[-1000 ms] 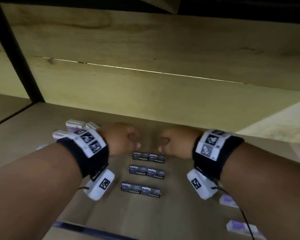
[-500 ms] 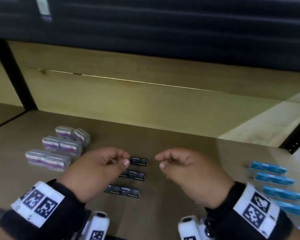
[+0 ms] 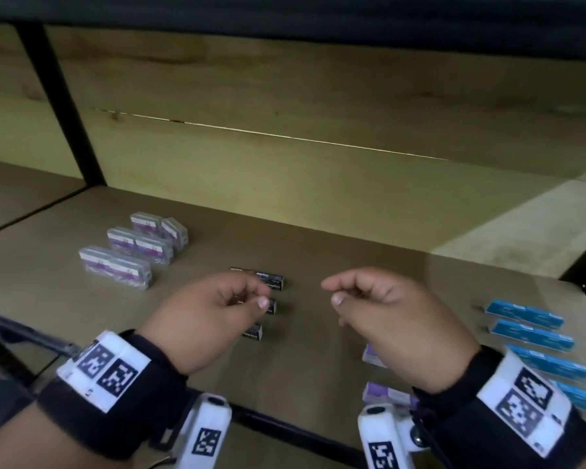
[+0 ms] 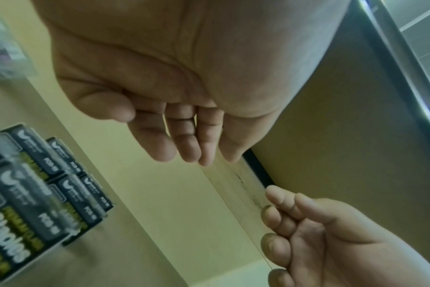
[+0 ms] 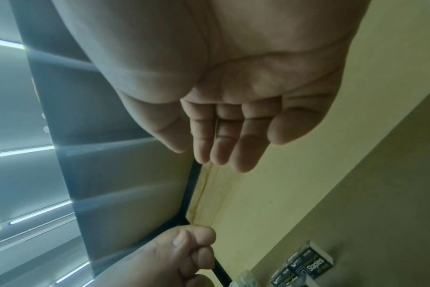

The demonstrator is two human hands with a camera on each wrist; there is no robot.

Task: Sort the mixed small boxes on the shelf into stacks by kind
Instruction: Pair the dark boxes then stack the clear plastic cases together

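Observation:
Three rows of black staples boxes (image 3: pixel 271 280) lie mid-shelf, partly hidden by my left hand (image 3: pixel 251 297), which hovers over them with fingers loosely curled and nothing in it. My right hand (image 3: pixel 339 292) hangs to their right, also loosely curled and empty. Clear purple-labelled boxes (image 3: pixel 129 255) sit in rows at the left, blue boxes (image 3: pixel 528 330) in a column at the right. The left wrist view shows my left hand's bare palm (image 4: pixel 184 136) above the staples boxes (image 4: pixel 44 194). In the right wrist view my right hand's palm (image 5: pixel 224 136) is bare too.
Two more purple boxes (image 3: pixel 383 394) lie near the front edge under my right wrist. The wooden shelf (image 3: pixel 335 242) has a back wall close behind, a black post (image 3: pixel 61 106) at the left and a dark front rail (image 3: pixel 285 431).
Both hands have drawn back from the black boxes toward the shelf front and moved slightly apart. The blue boxes at the right have come into sight.

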